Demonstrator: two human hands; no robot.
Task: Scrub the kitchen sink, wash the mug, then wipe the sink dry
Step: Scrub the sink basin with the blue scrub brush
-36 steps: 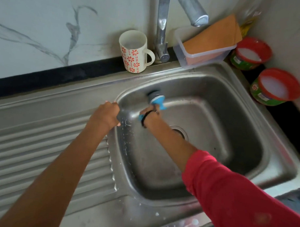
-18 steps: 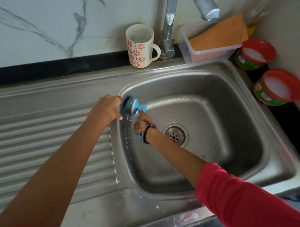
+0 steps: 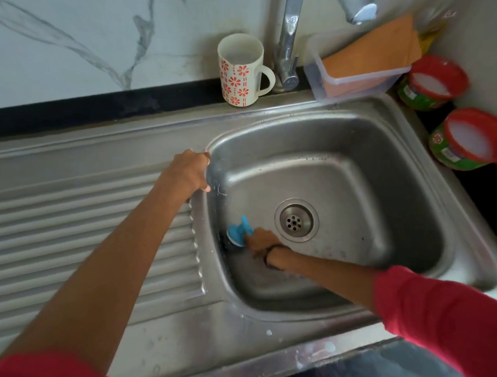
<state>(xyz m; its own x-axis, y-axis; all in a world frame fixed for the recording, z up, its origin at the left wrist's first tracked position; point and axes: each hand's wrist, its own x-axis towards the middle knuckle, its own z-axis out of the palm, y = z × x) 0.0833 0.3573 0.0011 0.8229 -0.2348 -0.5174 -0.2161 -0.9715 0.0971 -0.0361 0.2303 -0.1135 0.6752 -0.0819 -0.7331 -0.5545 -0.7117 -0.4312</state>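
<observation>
We see the steel sink (image 3: 410, 188) filling most of the view, its ribbed draining board (image 3: 74, 236) stretching off to the left and its drain (image 3: 296, 220) near the middle of the basin floor. Our left arm reaches across the draining board, and the left hand (image 3: 189, 173) grips the basin's left rim, fingers curled over the edge. Our right arm, in a red sleeve (image 3: 443, 317), comes in from the lower right and down into the basin; the right hand (image 3: 261, 240) holds the blue scrub brush (image 3: 237, 233) by its handle, fingers wrapped round it. The brush head sticks out to the left of that hand and presses against the basin's left wall low down, just left of the drain. At the back, the tap (image 3: 289, 46) rises behind the basin. The flowered mug (image 3: 241, 70) stands upright on the sink's back ledge, just left of the tap and well apart from both hands. To the right of the tap we see a clear box (image 3: 350, 83) with an orange cloth (image 3: 377, 48) draped over it, and two red-rimmed tubs (image 3: 432, 83) (image 3: 468, 138) beside the sink's right edge.
</observation>
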